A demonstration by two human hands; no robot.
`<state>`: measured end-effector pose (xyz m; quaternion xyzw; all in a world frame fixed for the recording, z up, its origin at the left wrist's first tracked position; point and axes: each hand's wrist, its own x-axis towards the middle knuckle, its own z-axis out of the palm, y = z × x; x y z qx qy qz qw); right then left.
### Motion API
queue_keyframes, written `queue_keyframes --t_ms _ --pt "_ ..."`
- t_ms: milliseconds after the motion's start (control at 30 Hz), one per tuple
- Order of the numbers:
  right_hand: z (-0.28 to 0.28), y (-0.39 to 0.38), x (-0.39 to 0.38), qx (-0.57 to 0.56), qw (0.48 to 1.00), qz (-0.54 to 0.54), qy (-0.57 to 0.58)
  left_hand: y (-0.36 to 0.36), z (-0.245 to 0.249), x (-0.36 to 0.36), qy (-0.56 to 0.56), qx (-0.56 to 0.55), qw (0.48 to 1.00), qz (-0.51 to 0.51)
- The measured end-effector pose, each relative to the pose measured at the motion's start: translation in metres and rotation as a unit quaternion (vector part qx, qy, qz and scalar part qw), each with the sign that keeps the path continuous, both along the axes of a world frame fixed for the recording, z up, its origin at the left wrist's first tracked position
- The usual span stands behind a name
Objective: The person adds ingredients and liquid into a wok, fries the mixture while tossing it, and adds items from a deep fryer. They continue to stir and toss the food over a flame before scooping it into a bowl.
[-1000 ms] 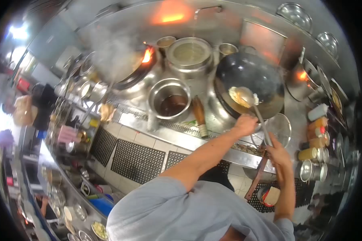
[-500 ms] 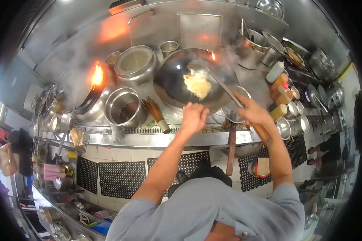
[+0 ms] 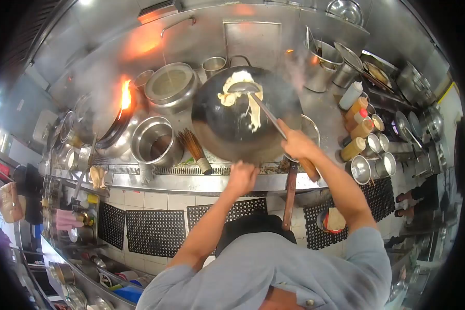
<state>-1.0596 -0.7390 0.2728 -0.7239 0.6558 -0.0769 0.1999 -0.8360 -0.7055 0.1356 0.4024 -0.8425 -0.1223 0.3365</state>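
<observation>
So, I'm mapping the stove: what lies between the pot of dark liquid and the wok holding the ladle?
A bristle brush, as the head view shows.

Not a word, not a number, not a brand or sign could be read: nothing on the wok [image 3: 217, 121], nothing on the squeeze bottles [image 3: 357, 129], shown too small for print to be made out!

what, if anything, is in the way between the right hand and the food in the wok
Nothing visible stands in the way: the right hand holds the ladle, and its shaft runs unobstructed over the wok to the pale food.
</observation>
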Motion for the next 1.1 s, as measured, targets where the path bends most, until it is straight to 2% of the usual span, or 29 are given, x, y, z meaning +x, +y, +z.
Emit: queue_keyframes --t_ms 67,100,200,300,400,467,500,567,600,700,800,867,933,1033,1100 --pt "-0.001 0.02 -0.018 -0.062 0.997 0.035 -0.033 0.013 -0.001 0.008 0.004 -0.016 1.0 -0.008" --pt "0.003 0.031 -0.023 -0.089 0.994 0.051 -0.049 0.017 0.015 0.009 0.004 -0.01 1.0 -0.003" --pt "0.085 0.08 -0.016 0.14 0.984 -0.019 -0.107 -0.038 0.052 0.005 0.004 -0.027 1.0 0.015" --pt "0.065 0.093 -0.054 0.097 0.992 0.081 -0.017 -0.089 0.046 0.001 0.017 0.004 1.0 0.014" --pt "0.059 0.067 -0.044 0.149 0.988 0.039 0.032 -0.119 0.015 -0.002 -0.014 0.024 0.999 0.017" --pt "0.012 0.015 -0.044 0.061 0.998 0.023 0.018 -0.111 0.017 -0.007 -0.04 0.029 0.996 0.073" --pt "-0.054 -0.03 -0.047 -0.099 0.994 0.052 0.002 -0.108 0.02 -0.009 -0.053 0.029 0.993 0.101" --pt "-0.089 -0.072 -0.027 -0.125 0.986 -0.017 -0.105 -0.108 0.027 -0.012 -0.061 0.046 0.99 0.117" --pt "-0.072 -0.076 0.005 0.012 0.975 -0.112 -0.191 -0.108 0.028 -0.015 -0.065 0.055 0.988 0.126" --pt "-0.032 -0.039 0.036 0.13 0.959 -0.036 -0.25 -0.11 0.023 -0.018 -0.059 0.048 0.985 0.156" --pt "-0.003 0.002 0.01 0.185 0.943 -0.011 -0.275 -0.099 0.033 -0.016 -0.04 0.059 0.992 0.101" --pt "0.008 -0.001 -0.013 0.171 0.957 -0.016 -0.234 -0.066 0.059 -0.015 -0.005 0.013 0.996 0.093" --pt "0.004 -0.007 -0.02 0.134 0.968 -0.027 -0.211 -0.054 0.063 -0.013 0.018 -0.038 0.996 0.084" --pt "-0.002 0.003 -0.021 0.111 0.966 -0.056 -0.226 -0.061 0.061 -0.014 0.032 0.0 0.996 0.087" --pt "0.024 0.015 -0.027 0.099 0.967 -0.07 -0.223 -0.055 0.087 -0.018 0.038 -0.03 0.995 0.09"
